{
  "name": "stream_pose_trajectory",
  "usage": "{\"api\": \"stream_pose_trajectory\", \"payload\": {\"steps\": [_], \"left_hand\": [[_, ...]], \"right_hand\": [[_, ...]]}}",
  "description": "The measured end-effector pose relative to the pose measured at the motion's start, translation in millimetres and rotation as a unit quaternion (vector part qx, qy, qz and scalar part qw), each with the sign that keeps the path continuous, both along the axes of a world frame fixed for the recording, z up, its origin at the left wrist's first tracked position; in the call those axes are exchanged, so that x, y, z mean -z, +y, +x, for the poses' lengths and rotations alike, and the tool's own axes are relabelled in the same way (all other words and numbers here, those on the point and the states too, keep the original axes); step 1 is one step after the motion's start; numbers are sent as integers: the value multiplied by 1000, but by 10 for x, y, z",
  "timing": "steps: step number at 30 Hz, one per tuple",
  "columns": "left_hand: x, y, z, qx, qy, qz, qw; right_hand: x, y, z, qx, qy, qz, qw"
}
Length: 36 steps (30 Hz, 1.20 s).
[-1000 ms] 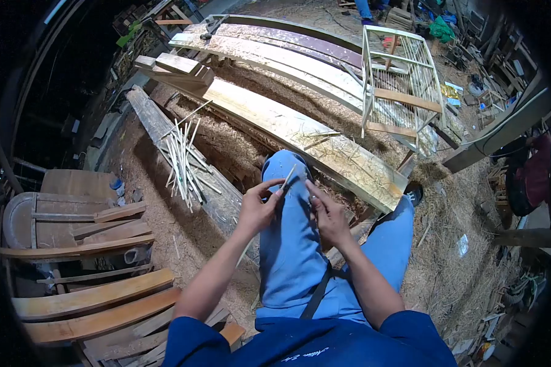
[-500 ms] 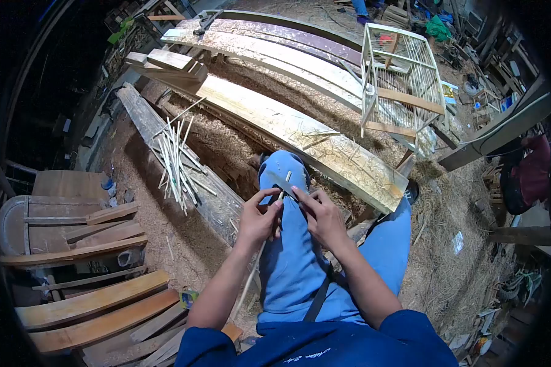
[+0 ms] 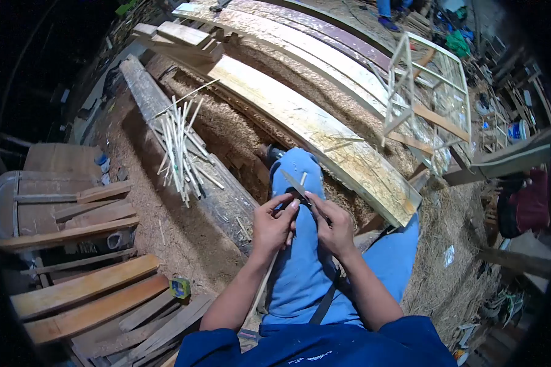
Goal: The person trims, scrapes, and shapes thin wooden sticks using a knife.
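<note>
Over my raised knee, my left hand [image 3: 274,225] pinches a thin pale stick [image 3: 262,282] that runs down past my forearm, its upper end showing above the fingers. My right hand [image 3: 333,225] is closed on a knife, whose grey blade [image 3: 294,183] points up and left across the stick. Both hands are close together, and the knife handle is mostly hidden by my fingers. To the left, a loose bundle of similar pale sticks [image 3: 180,150] lies on a weathered plank [image 3: 146,98].
A thick pale beam [image 3: 312,122] with shavings crosses ahead. Beyond its right end stands a slatted wooden frame [image 3: 434,92]. Cut boards [image 3: 92,284] are piled at lower left. A person's foot [image 3: 388,23] shows at the top. Sawdust covers the ground.
The view has shifted, so the beam and frame appear further right. The knife blade now tilts more steeply across the stick. Both hands keep their holds.
</note>
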State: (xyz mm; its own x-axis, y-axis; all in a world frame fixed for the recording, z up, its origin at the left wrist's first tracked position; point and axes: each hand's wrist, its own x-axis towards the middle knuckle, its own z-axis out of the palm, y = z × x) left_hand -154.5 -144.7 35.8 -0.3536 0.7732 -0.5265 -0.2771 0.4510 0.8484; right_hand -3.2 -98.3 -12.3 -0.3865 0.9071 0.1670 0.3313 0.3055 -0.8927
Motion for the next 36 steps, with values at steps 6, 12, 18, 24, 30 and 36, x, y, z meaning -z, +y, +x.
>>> {"api": "stream_pose_trajectory", "payload": {"steps": [6,12,18,24,30,36], "left_hand": [[23,13,-146,-29,-18,-4,999],[114,-76,-153,-54,-21,12,998],[133,-243,-44,-70,-6,26,997],[125,-397,101,-82,9,30,996],[111,-598,220,-78,15,25,996],[76,-467,260,-91,40,27,995]], "right_hand": [[17,66,-143,-26,6,-8,1000],[26,82,-204,-55,31,-4,998],[66,-28,-120,-65,8,-10,998],[43,-143,-13,-77,4,-25,997],[98,-156,5,-25,-31,5,999],[83,-65,1,-4,-7,-3,1000]]}}
